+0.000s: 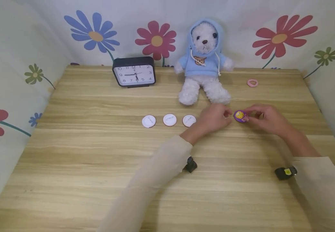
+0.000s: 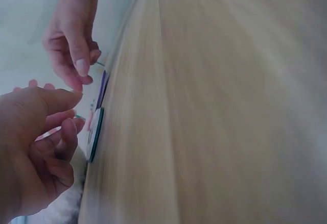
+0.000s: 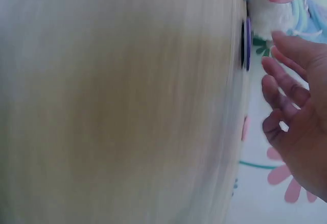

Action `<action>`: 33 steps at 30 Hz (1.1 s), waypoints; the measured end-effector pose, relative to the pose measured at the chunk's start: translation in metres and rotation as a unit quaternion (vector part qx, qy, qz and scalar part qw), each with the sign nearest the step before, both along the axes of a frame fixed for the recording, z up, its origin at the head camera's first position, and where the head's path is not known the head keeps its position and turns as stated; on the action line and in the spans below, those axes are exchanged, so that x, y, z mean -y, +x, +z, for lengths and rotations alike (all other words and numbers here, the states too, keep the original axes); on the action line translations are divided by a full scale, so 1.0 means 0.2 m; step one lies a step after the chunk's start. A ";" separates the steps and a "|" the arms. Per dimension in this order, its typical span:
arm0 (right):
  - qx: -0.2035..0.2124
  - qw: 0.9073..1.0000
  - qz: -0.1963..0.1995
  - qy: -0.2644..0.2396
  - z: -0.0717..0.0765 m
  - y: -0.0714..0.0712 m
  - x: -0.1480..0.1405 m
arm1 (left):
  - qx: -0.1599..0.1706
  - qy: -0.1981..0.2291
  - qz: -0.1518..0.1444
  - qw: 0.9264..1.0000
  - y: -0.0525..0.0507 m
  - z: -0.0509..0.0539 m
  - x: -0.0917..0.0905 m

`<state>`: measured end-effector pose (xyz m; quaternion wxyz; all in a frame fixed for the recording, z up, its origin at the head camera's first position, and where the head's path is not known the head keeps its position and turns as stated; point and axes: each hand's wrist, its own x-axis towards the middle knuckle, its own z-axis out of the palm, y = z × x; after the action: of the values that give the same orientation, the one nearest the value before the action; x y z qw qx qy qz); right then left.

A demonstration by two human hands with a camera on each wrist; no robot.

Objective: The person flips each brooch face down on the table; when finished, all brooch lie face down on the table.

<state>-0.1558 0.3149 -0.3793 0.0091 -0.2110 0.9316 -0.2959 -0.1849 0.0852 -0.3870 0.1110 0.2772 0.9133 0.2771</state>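
Observation:
A round purple badge (image 1: pixel 238 116) with a yellow cartoon figure lies face up on the table. My right hand (image 1: pixel 267 118) is at its right side; in the right wrist view, its loosely bent fingers (image 3: pixel 286 78) hover just above the badge (image 3: pixel 248 44), apart from it. On the other side is my left hand (image 1: pixel 214 117), its fingers relaxed and holding nothing. Below those fingers, the left wrist view shows a green-edged badge (image 2: pixel 96 134) with a pale upper side. Three white-backed badges (image 1: pixel 148 121) lie in a row to the left, the nearest partly covered by my left hand.
At the back, a white plush bear (image 1: pixel 203 61) in a blue hoodie sits against the flowered backdrop. A black alarm clock (image 1: pixel 134 72) stands left of it. A pink ring-shaped band (image 1: pixel 252 83) lies at the back right. The wooden table (image 1: pixel 83 154) extends in front.

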 end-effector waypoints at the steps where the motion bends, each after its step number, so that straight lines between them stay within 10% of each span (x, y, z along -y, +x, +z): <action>1: 0.000 1.000 0.001 0.001 0.00 0.00 -0.01 | -0.002 -0.005 -0.001 1.000 -0.01 0.00 -0.02; 17: 0.026 0.999 0.010 0.037 -0.04 -0.05 -0.06 | -0.028 -0.076 0.002 0.997 -0.04 0.00 -0.17; 33: 0.061 0.998 -0.013 0.007 -0.04 -0.06 -0.03 | -0.009 -0.059 0.001 0.998 -0.05 -0.01 -0.18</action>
<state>-0.1683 0.3205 -0.3880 0.0637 -0.1805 0.9341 -0.3014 -0.1951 0.1217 -0.3894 0.1189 0.2720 0.9290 0.2208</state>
